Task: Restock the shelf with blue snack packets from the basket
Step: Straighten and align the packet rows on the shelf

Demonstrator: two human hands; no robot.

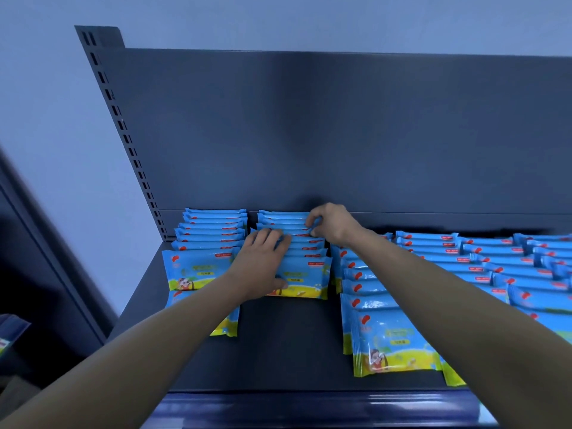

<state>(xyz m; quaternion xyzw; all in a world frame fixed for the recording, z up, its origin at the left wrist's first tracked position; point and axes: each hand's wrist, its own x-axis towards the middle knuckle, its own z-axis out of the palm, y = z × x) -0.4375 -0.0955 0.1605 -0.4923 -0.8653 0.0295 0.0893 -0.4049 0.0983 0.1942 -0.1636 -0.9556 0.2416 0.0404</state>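
- Nearest is the front rail of the shelf (309, 407), and behind it a bare dark strip of deck in front of the middle row.
- The blue snack packets stand on edge in rows running front to back: a left row (204, 264), the middle row (306, 274), a longer row (380, 335) to its right, and more rows (495, 267) beyond that.
- The middle row stops short of the front, while the rows on both sides reach further forward, so it looks as if it can take more stock.
- The left hand (263, 261) lies over the front half of the middle row. Its fingers (272, 239) are fairly straight and spread across the packet tops, pressing rather than gripping.
- Further back, the right hand (332, 226) has its fingers (311, 222) curled, pinching the top edge of a rear packet (278, 226) near the back of that row.
- The step in hand looks like seating or squaring packets in the middle row, with one hand steadying the stack and the other setting a packet upright.
- The next move would call for letting go without tipping the leaning packets, then fetching more from the basket, which is not in view.
- Behind the rows, the rearmost packets sit close to the grey back panel (340, 134).
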